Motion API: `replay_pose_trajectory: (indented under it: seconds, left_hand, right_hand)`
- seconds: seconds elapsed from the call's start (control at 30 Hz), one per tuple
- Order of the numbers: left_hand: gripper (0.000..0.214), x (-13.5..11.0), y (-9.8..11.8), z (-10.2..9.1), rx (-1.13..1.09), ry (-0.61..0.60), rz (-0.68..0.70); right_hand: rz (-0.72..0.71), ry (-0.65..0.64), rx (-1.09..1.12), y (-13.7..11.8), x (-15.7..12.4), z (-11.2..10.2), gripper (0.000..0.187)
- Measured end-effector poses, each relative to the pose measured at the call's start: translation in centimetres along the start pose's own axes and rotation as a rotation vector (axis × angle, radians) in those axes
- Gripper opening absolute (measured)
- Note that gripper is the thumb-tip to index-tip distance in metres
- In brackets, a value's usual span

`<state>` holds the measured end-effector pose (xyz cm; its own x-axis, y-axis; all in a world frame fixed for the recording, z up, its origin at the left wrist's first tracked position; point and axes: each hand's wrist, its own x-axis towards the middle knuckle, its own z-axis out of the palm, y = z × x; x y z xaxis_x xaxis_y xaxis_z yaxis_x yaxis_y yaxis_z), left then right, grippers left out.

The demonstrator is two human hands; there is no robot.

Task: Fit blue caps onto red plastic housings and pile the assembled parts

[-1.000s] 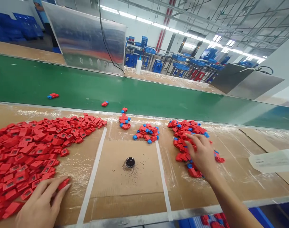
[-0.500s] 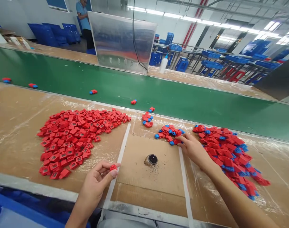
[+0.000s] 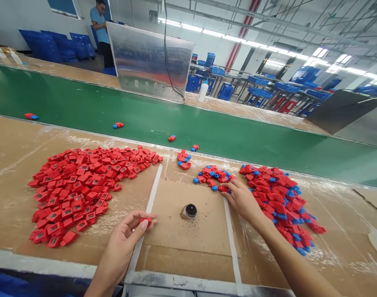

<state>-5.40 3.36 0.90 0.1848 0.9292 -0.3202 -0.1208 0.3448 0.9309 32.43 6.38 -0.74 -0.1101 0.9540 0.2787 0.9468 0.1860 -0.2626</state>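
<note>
Between the thumb and fingers of my left hand is a small red plastic block, held above the left white tape strip. My right hand pinches a red-and-blue plastic piece at the near edge of a small cluster of red-and-blue pieces. Its fingertips partly cover that piece. Between my hands, a small round jar with dark contents stands on a cardboard sheet, with dark specks scattered around it.
A large heap of red blocks lies on the left, and a heap of red-and-blue pieces on the right. Beyond runs a green belt carrying several pieces. Behind it stand a metal panel, a white bottle and a person.
The view has swung a little, so the scene sits further left. My right fingers have come slightly nearer me, and the pinched piece now shows. My left hand still holds the red block.
</note>
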Motion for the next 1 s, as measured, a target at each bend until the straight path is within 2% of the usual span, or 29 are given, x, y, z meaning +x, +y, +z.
replay_pose_trajectory:
  seconds: [0.13, 0.27, 0.37, 0.5, 0.67, 0.8, 0.9, 1.0]
  left_hand:
    - [0.032, 0.3, 0.3, -0.2, 0.077, -0.061, -0.010]
    - [0.040, 0.5, 0.5, -0.3, 0.323, -0.084, 0.057]
    - [0.034, 0.8, 0.4, -0.1, 0.365, -0.087, 0.040]
    - [0.032, 1.0, 0.3, 0.4, 0.290, -0.060, 0.010]
    - [0.035, 0.9, 0.1, 1.2, 0.199, -0.005, 0.010]
    - [0.035, 0.9, 0.1, 1.2, 0.135, 0.001, -0.003]
    - [0.034, 0.8, -0.2, 1.2, 0.088, -0.031, -0.021]
    - [0.036, 0.6, -1.0, 1.9, 0.006, -0.069, -0.036]
  right_hand:
    - [0.087, 0.032, 0.059, -0.8, -1.6, -0.3, 0.022]
    - [0.316, 0.094, 0.428, -0.1, -2.3, -1.5, 0.027]
    - [0.390, 0.104, 0.561, 1.5, -1.0, -2.6, 0.037]
    - [0.401, 0.007, 0.705, 2.7, 1.7, -3.1, 0.044]
    - [0.425, -0.019, 0.677, 3.7, 3.4, -2.3, 0.040]
    - [0.488, 0.033, 0.538, 5.0, 3.4, -3.0, 0.029]
    - [0.495, 0.065, 0.480, 3.4, 2.5, -4.1, 0.025]
    - [0.333, -0.006, 0.502, -1.4, 0.5, -4.9, 0.024]
